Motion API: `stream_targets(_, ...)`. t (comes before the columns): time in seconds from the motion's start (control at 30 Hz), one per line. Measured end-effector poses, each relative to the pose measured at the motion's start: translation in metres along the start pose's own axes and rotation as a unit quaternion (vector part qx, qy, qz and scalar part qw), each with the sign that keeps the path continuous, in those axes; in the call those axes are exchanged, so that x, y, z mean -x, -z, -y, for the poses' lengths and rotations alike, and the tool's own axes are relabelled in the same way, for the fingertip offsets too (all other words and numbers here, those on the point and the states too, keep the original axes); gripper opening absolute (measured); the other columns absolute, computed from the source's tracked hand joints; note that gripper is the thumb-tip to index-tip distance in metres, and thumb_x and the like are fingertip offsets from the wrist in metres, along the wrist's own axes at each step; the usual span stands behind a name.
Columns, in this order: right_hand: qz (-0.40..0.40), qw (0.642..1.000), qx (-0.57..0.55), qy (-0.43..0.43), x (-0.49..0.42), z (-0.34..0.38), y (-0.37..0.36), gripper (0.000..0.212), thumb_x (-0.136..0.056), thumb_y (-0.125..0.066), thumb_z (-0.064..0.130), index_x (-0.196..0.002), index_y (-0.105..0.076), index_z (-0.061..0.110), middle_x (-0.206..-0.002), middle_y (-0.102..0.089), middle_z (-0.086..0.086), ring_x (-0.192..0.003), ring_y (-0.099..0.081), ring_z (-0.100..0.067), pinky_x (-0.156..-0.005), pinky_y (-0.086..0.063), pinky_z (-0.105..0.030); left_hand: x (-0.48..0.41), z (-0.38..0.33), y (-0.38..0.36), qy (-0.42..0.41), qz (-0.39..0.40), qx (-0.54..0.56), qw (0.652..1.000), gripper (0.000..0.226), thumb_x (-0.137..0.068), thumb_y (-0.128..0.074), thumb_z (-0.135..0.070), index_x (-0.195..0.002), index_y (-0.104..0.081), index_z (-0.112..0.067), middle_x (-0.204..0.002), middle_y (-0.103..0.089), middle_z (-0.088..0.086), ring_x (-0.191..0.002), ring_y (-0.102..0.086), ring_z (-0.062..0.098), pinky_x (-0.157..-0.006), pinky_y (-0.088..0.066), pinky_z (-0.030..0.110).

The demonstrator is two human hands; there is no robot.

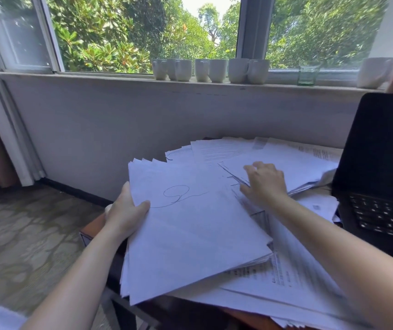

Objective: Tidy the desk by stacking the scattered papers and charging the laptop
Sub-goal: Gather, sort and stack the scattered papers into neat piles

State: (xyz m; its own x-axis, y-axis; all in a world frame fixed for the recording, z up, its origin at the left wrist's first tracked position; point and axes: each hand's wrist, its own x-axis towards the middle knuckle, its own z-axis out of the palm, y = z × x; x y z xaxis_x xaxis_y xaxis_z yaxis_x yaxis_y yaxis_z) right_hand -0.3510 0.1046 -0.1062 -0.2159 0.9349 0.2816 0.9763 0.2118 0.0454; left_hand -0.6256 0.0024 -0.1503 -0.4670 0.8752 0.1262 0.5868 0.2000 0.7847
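While left hand (125, 215) grips stack (190, 234), lengthwise toward window (143, 32), right hand (265, 184) pinches sheets (298, 167).

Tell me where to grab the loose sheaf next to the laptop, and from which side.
Take the sheaf at its near left corner, coming from the left, thumb under, fingers on top. That corner sits lifted off the sheets below, and the laptop crowds its right side. The right hand is at that corner; the left hand holds the stack.
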Motion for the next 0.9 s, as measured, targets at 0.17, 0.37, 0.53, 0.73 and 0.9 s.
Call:
stream_targets(0.17, 0.066, 0.995, 0.05, -0.049, 0.002, -0.02, -0.003, 0.031, -0.095, -0.039, 0.02, -0.122, -0.05, 0.013, -0.128, -0.053, -0.009, -0.115, -0.052, -0.031, -0.081, -0.037, -0.032, 0.0, -0.001, 0.0, -0.022, -0.008, -0.007, 1.0, 0.062, -0.063, -0.042, -0.044, -0.124, -0.04, -0.032, -0.096, -0.054, -0.021, -0.108, -0.052, 0.024, -0.089, -0.03, 0.033)
stream_targets(0.37, -0.066, 0.995, -0.043, -0.053, -0.001, -0.035, 0.016, 0.024, -0.099, -0.034, 0.02, -0.103, -0.057, 0.014, -0.104, -0.064, -0.016, -0.093, -0.059, -0.037, -0.067, -0.035, -0.031, 0.004, -0.006, 0.002, -0.023, -0.003, -0.001, 1.0, 0.063, -0.063, -0.042, -0.043, -0.125, -0.041, -0.029, -0.098, -0.054, -0.018, -0.102, -0.05, 0.022, -0.092, -0.031, 0.033)
stream_targets(0.53, -0.218, 0.962, -0.096, 0.134, 0.024, -0.024, 0.03, 0.035, -0.098, -0.03, 0.031, -0.101, -0.062, 0.016, -0.074, -0.066, -0.014, -0.065, -0.06, -0.039, -0.055, -0.033, -0.033, 0.006, -0.01, 0.004, -0.009, 0.001, 0.014, 1.0, 0.049, -0.065, -0.041, -0.046, -0.112, -0.041, -0.033, -0.099, -0.057, -0.014, -0.099, -0.051, 0.022, -0.102, -0.034, 0.039)
stream_targets(0.73, -0.196, 0.899, -0.163, 0.357, 0.066, -0.004, 0.03, 0.032, -0.094, -0.038, 0.034, -0.106, -0.066, 0.026, -0.069, -0.07, 0.001, -0.055, -0.064, -0.026, -0.044, -0.047, -0.027, -0.026, 0.026, -0.005, 0.03, -0.006, 0.156, 0.987, 0.089, -0.065, -0.019, -0.095, -0.12, -0.059, -0.036, -0.126, -0.062, -0.005, -0.129, -0.047, 0.03, -0.11, -0.03, 0.054)
stream_targets(0.9, -0.092, 0.856, -0.196, 0.469, 0.086, 0.005, 0.019, 0.033, -0.101, -0.03, 0.035, -0.112, -0.06, 0.027, -0.094, -0.071, 0.001, -0.088, -0.068, -0.025, -0.058, -0.055, -0.038, -0.008, 0.002, 0.002, 0.101, -0.016, 0.236, 0.966, 0.077, -0.067, -0.026, -0.091, -0.097, -0.067, -0.033, -0.121, -0.065, -0.001, -0.124, -0.051, 0.026, -0.11, -0.033, 0.051)
